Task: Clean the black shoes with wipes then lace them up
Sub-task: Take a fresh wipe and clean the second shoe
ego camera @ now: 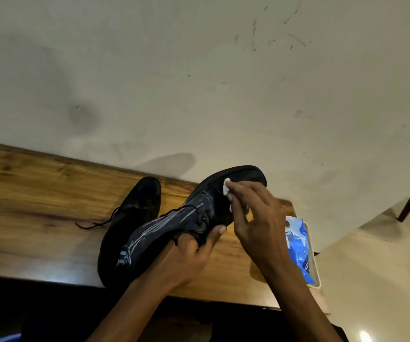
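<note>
My left hand (189, 255) grips a black shoe (174, 225) from underneath, thumb up by the eyelets, and holds it tilted above the wooden table (38, 206). The shoe's toe points up and to the right, and grey streaks mark its side. On the toe, my right hand (255, 218) presses a small white wipe (226, 186) held in its fingertips. The second black shoe (137, 211) lies on the table behind the first, with a loose black lace trailing left.
A blue wipes pack (300, 250) lies on a pale tray (318, 280) at the table's right end, partly behind my right forearm. A scuffed cream wall (199, 82) rises just behind the table. The table's near edge is dark.
</note>
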